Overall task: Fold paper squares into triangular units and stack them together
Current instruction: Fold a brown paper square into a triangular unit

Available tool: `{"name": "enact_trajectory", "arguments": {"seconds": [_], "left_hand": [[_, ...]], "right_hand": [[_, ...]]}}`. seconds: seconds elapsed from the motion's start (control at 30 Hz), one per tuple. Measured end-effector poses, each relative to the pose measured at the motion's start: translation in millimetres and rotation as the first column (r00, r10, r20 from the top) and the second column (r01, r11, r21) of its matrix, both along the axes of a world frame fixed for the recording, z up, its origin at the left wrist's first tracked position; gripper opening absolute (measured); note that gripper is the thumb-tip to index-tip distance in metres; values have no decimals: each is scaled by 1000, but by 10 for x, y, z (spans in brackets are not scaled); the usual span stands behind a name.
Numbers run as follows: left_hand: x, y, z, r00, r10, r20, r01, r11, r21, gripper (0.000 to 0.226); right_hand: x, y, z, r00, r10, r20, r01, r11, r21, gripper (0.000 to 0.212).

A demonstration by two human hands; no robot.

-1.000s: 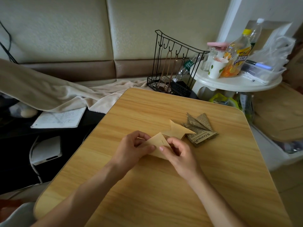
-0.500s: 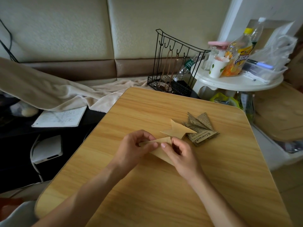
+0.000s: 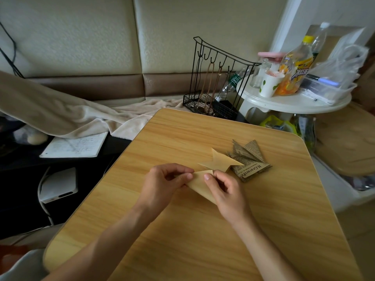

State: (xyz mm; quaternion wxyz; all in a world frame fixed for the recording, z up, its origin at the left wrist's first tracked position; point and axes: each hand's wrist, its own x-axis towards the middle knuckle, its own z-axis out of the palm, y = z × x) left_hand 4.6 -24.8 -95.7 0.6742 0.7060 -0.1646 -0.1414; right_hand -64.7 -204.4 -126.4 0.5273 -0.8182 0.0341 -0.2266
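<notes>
At the far left of the frame a white box [image 3: 58,184] with a cable sits on a dark surface, and above it an open notebook [image 3: 75,146] lies beside a beige blanket [image 3: 60,112] draped down from the padded wall. The wooden table [image 3: 203,240] fills the lower middle. On it, left of centre, the left hand [image 3: 164,184] has its fingers curled, thumb and forefinger pinching the left tip of a tan folded paper [image 3: 199,184]; that grip is clamped on the paper. The paper is a flat triangle lying against the table at the frame's centre, between the 2 hands. The right hand [image 3: 225,189] holds its right side, forefinger pressed on the top face and the other fingers curled over the edge, so this grip too is clamped on the paper. Just above the right hand lies a tan folded unit [image 3: 220,161] with pointed tips, its right end resting on a newsprint folded stack [image 3: 248,160] further right on the table. Beyond the table's far edge stands a black wire rack [image 3: 215,78] with hooks. In the upper right, a round white side table [image 3: 294,102] carries a paper cup [image 3: 268,84], an orange drink bottle [image 3: 294,69] and a clear plastic container [image 3: 328,90].
</notes>
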Motion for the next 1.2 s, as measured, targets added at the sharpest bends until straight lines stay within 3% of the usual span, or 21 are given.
{"name": "enact_trajectory", "arguments": {"seconds": [0.37,0.87,1.03,1.2], "left_hand": [[25,-14,-24,997,33,69,-36,998,49,9],[9,-2,3,998,22,54,-25,999,41,11],[5,5,18,997,45,-63,-45,999,-2,8],[18,38,41,951,-47,-304,6,991,-134,33]], "right_hand": [[-26,27,53,1000,17,4,-17,1000,11,39],[-16,13,46,999,33,-33,-32,999,38,35],[-6,18,20,1000,-21,-6,21,1000,-4,39],[-6,4,11,999,-48,21,47,999,8,39]]}}
